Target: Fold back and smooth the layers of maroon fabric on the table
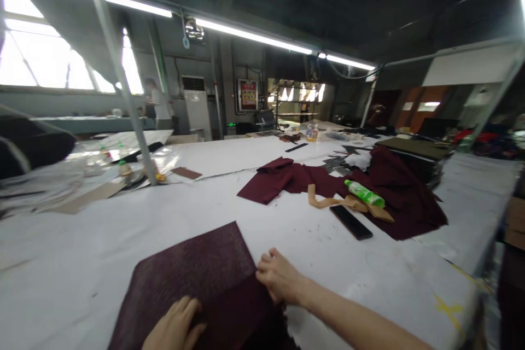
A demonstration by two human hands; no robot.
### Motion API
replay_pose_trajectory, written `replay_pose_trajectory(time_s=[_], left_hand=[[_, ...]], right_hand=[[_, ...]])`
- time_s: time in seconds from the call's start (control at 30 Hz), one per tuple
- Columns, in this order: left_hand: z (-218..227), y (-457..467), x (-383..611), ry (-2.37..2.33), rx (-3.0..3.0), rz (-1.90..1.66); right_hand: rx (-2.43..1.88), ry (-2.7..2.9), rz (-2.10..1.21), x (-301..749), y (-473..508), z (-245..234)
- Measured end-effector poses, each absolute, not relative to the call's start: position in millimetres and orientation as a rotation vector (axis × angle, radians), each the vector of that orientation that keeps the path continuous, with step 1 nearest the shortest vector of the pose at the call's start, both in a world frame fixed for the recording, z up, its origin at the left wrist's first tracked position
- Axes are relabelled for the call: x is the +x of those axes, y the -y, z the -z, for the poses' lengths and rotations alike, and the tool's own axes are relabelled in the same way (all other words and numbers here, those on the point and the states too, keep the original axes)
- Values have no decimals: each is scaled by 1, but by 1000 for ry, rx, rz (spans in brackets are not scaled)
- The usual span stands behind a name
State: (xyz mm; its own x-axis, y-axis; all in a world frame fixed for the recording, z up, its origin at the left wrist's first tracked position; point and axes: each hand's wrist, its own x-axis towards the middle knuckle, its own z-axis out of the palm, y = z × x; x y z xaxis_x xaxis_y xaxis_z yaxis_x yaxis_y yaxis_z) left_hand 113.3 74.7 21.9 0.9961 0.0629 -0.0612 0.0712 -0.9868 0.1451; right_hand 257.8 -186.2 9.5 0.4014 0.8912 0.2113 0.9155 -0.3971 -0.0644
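A dark maroon fabric piece [192,262] lies on the white table in front of me, with a second layer of maroon cloth [233,311] over its near part. My right hand [279,279] pinches the cloth at its right edge, fingers curled together. Lower down, my left hand [175,324] rests on the near left part of the fabric, its fingers bent and the thumb apart from them. The frame's bottom edge cuts off part of this hand and the near end of the cloth.
Beyond my right hand lie a black phone [351,222], a tan strip [328,202], a green-labelled bottle [365,193] and a heap of maroon cloth [404,191]. A metal post [123,76] rises at the left. Stacked dark panels [414,149] sit at the right.
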Motion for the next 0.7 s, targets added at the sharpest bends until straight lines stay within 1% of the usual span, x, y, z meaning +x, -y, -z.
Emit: replay_pose_trajectory(time_s=[0.07, 0.13, 0.3, 0.37, 0.43, 0.57, 0.63, 0.7], left_hand=[[-40, -65, 110, -148, 3009, 146], [-52, -60, 111, -97, 3029, 145], [-55, -61, 106, -131, 3006, 143], [-61, -55, 96, -54, 3004, 121], [-69, -42, 80, 128, 3025, 109], [-76, -9, 41, 611, 3108, 57], [-70, 4, 25, 641, 3099, 112], [-61, 10, 15, 532, 3052, 221]], right_hand=[[-2459, 1499, 146, 262, 177, -19], [-2407, 1382, 80, 266, 163, -27], [-2192, 1332, -185, 266, 128, -51], [-2145, 1333, -252, 262, 118, -59], [-2115, 1348, -300, 258, 107, -65], [-2076, 1400, -389, 246, 81, -61], [-2079, 1391, -399, 236, 68, -52], [-2100, 1346, -355, 224, 56, -39]])
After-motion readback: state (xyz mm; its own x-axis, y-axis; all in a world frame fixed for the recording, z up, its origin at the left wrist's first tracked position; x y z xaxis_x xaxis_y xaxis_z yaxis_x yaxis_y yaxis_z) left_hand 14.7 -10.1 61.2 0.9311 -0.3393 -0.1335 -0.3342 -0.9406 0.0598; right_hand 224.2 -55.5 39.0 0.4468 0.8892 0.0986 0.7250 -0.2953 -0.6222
